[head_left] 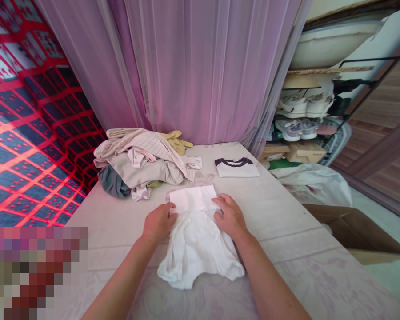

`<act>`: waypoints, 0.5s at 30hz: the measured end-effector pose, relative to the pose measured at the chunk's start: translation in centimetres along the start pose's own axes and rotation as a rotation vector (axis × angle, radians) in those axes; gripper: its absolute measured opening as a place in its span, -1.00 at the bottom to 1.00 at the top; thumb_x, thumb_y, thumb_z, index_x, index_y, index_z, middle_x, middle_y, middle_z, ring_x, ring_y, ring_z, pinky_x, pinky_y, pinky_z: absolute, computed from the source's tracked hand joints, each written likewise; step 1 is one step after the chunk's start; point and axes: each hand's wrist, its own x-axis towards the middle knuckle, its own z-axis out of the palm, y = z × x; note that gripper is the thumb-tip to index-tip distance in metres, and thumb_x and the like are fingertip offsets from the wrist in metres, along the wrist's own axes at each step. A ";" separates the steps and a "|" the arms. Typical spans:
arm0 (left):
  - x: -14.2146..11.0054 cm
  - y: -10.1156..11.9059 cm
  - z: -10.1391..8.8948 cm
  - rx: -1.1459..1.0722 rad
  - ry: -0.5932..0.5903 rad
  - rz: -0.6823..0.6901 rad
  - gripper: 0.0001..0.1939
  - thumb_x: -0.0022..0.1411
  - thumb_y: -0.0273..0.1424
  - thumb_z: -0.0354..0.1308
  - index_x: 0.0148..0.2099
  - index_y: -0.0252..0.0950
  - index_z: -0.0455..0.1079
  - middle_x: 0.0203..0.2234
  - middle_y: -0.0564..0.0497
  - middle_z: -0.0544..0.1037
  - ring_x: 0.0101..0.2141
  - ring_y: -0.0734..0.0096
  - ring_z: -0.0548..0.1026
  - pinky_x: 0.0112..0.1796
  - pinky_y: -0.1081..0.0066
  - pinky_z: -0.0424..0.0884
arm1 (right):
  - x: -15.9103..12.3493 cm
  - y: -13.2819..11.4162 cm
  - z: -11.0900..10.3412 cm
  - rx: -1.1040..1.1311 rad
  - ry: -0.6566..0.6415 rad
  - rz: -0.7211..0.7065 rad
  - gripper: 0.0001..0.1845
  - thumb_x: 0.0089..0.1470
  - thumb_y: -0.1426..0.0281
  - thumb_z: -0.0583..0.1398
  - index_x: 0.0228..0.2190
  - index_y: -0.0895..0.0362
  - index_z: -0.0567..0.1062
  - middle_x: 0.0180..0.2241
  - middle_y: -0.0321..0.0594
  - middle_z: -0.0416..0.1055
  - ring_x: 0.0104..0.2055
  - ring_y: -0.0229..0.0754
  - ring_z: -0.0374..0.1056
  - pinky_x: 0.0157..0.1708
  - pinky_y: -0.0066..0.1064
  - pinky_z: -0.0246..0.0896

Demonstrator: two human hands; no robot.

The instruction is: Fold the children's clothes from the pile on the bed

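A small white garment (197,249) lies flat on the pale table (280,213) in front of me, its upper part folded over. My left hand (158,223) rests on the garment's left edge with fingers curled against the fabric near the fold. On the garment's right edge, my right hand (229,216) presses down, its fingers bent at the fold. A folded white shirt with a dark collar (236,167) sits further back on the right.
A heap of loose clothes (143,162) lies at the table's back left, before a pink sheer curtain (200,66). A shoe rack (306,115), boxes and a plastic bag (315,184) stand to the right. A red patterned cloth (30,133) lies to the left.
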 end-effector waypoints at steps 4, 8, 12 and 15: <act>0.5 0.9 0.0 0.121 0.036 0.227 -0.65 0.17 -0.31 0.09 0.03 -0.10 0.38 -0.09 -0.04 0.44 -0.13 0.25 0.41 -0.20 0.37 0.28 | 0.2 0.0 0.3 -0.030 -0.049 -0.105 -0.66 -0.01 0.41 0.15 -0.15 0.01 0.52 0.03 -0.14 0.30 0.06 -0.07 0.20 0.02 -0.20 0.07; 1.2 1.0 0.1 0.125 -0.019 0.304 -0.77 0.25 -0.36 -0.01 -0.16 -0.17 0.46 -0.25 -0.05 0.50 -0.20 0.25 0.41 -0.21 0.35 0.27 | 0.4 -0.2 0.5 -0.026 -0.065 -0.074 -0.78 0.10 0.38 0.12 -0.29 -0.01 0.57 -0.06 -0.17 0.39 0.00 -0.10 0.25 -0.01 -0.22 0.07; 1.6 0.5 0.2 0.078 -0.035 0.279 -0.76 0.26 -0.38 -0.06 -0.20 -0.20 0.45 -0.28 -0.05 0.51 -0.22 0.27 0.40 -0.22 0.36 0.26 | 0.7 -0.1 0.8 0.068 -0.032 -0.047 -0.76 0.12 0.37 0.09 -0.33 -0.02 0.58 -0.11 -0.22 0.44 -0.05 -0.15 0.29 -0.01 -0.27 0.08; 1.6 0.3 0.4 0.039 -0.053 0.325 -0.77 0.21 -0.34 0.04 -0.10 -0.16 0.42 -0.21 -0.04 0.50 -0.15 0.26 0.39 -0.16 0.35 0.25 | 0.9 0.1 1.1 0.127 -0.014 -0.007 -0.76 0.10 0.38 0.10 -0.38 -0.01 0.58 -0.15 -0.24 0.47 -0.08 -0.18 0.32 -0.01 -0.29 0.10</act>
